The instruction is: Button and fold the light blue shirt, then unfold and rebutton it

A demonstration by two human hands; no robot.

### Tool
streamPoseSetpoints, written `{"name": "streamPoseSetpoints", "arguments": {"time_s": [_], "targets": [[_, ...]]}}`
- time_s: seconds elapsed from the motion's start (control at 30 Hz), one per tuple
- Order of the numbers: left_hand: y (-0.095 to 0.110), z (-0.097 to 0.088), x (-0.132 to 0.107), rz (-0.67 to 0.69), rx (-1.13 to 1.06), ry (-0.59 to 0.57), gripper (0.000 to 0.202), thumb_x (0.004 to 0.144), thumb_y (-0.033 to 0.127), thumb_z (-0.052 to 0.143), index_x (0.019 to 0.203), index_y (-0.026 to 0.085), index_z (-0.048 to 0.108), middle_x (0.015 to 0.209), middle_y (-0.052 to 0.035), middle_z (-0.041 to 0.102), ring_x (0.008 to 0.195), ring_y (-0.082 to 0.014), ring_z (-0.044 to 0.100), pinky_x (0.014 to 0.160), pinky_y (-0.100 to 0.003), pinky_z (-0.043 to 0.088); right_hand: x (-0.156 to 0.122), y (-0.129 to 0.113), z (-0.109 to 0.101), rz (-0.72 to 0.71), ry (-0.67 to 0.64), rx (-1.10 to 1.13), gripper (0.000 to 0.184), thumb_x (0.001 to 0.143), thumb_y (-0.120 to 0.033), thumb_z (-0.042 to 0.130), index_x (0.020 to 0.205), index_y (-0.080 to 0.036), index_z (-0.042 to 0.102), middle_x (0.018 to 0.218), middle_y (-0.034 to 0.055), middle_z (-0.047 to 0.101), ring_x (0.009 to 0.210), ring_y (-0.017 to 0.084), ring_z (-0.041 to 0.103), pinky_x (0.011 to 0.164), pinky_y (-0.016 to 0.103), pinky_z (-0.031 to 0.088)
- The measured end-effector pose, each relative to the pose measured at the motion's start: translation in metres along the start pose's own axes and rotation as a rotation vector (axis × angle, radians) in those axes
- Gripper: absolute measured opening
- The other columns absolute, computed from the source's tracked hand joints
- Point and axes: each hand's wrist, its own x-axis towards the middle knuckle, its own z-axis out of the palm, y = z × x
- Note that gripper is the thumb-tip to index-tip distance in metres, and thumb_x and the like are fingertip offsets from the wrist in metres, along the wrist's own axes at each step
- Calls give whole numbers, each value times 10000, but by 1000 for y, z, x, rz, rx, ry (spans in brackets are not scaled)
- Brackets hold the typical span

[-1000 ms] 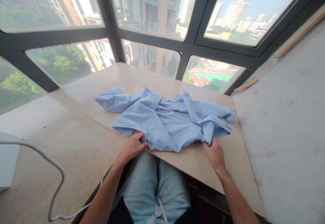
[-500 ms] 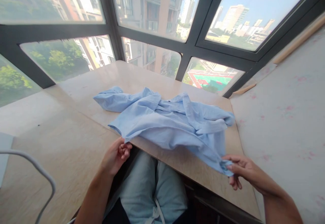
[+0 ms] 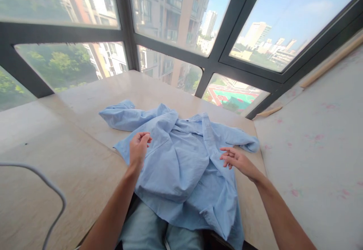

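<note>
A light blue shirt (image 3: 181, 163) lies spread on the wooden table (image 3: 70, 140), with its hem hanging over the near edge onto my lap. One sleeve stretches to the far left, the other bunches at the right. My left hand (image 3: 138, 148) hovers over the shirt's left side with its fingers loosely curled and nothing in them. My right hand (image 3: 236, 159) is over the shirt's right front, just below the right sleeve. Its fingers are stretched out and apart, and it holds nothing.
A white cable (image 3: 53, 193) loops over the table at the near left. Large windows with dark frames (image 3: 210, 64) close off the far side. A pale flowered panel (image 3: 312, 148) rises along the right, with a wooden strip (image 3: 329, 62) near its top.
Both hands pulled the shirt's lower edge toward me and let it go. The shirt now lies flatter and hangs over the table edge. My hands have risen above it.
</note>
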Motion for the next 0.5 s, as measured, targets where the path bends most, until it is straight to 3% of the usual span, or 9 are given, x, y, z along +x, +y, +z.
{"name": "streamPoseSetpoints", "arguments": {"time_s": [0.07,0.17,0.27,0.33,0.4,0.43,0.5], "targets": [[-4,26,34,138,121,23,269,722,283,523,919,152,651,869,-60,707,823,-196,657,777,-317,529,44,4,1,18,33,-137,552,832,-309,532,1359,-156,473,1226,145,632,810,198,704,641,310,546],[-8,45,93,306,474,-26,407,723,130,439,1064,138,659,1108,-106,708,1078,-232,636,1008,-375,464,100,16,-5,-17,120,-464,633,784,-122,440,1416,-137,446,1415,162,529,985,218,699,948,387,515],[-9,48,149,379,883,-122,561,747,99,441,1288,124,589,1361,-148,595,1297,-290,509,1078,-442,406,142,24,-13,-75,177,-714,733,745,-63,451,1475,-103,386,1542,170,394,1366,284,466,1142,406,353],[-11,46,178,359,1102,-236,644,774,173,496,1417,136,485,1456,-164,511,1368,-350,422,1056,-515,403,165,27,-17,-40,176,-807,812,735,-66,495,1523,-95,299,1601,188,270,1430,320,370,1144,429,344],[-15,44,200,285,1243,-380,733,791,325,556,1486,158,395,1472,-175,494,1362,-391,416,1015,-542,415,184,29,-19,25,139,-846,886,719,-89,557,1546,-92,238,1615,225,194,1371,358,445,1092,442,395],[-16,44,209,256,1285,-447,764,789,406,570,1492,171,387,1456,-174,513,1338,-397,443,997,-530,424,192,30,-21,47,117,-850,910,705,-104,591,1546,-96,242,1603,242,219,1324,362,497,1060,435,423],[-18,43,223,244,1327,-575,720,769,501,578,1414,193,499,1365,-152,601,1245,-379,533,949,-458,448,206,30,-28,56,74,-842,903,667,-131,651,1512,-117,333,1510,236,414,1221,340,583,991,397,466]]}}
